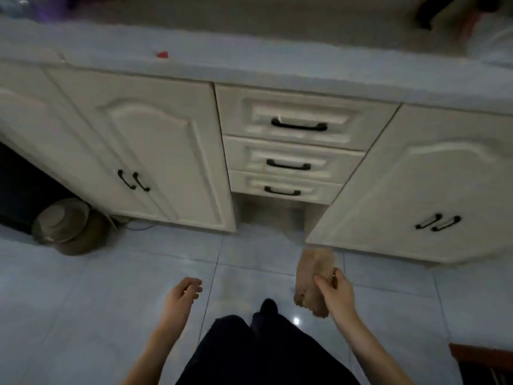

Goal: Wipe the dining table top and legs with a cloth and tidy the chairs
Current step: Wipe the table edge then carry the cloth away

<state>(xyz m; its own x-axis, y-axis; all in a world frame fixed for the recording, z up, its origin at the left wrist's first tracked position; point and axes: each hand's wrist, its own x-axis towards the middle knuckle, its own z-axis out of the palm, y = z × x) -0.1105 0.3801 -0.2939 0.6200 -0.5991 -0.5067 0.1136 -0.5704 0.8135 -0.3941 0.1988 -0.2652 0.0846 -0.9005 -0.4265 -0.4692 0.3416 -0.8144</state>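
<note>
Right, nearest first: my right hand (338,292) is clamped on the cloth (309,273), thumb and fingers pinching it at about mid-length, so it hangs bunched w/ ends above and below the grip. My left hand (181,294) holds nothing, fingers loosely curled, well apart from the cloth.

The cloth looks tan, soft and limp, prob. light. It has no stiffness, so it'll drape and wad up unless spread. I'd judge the best hold for the top is folded into a pad, flat under the palm w/ fingers spread. For the legs, wrap it round and grip through it. Can't tell if it's damp.

Below is the pale tiled floor (111,287). Beyond are cream drawers (288,151) w/ black handles (288,165), then the bench (249,62) w/ a small red item (162,54). No dining table or chairs in view, so wiping can't begin from here.
</note>
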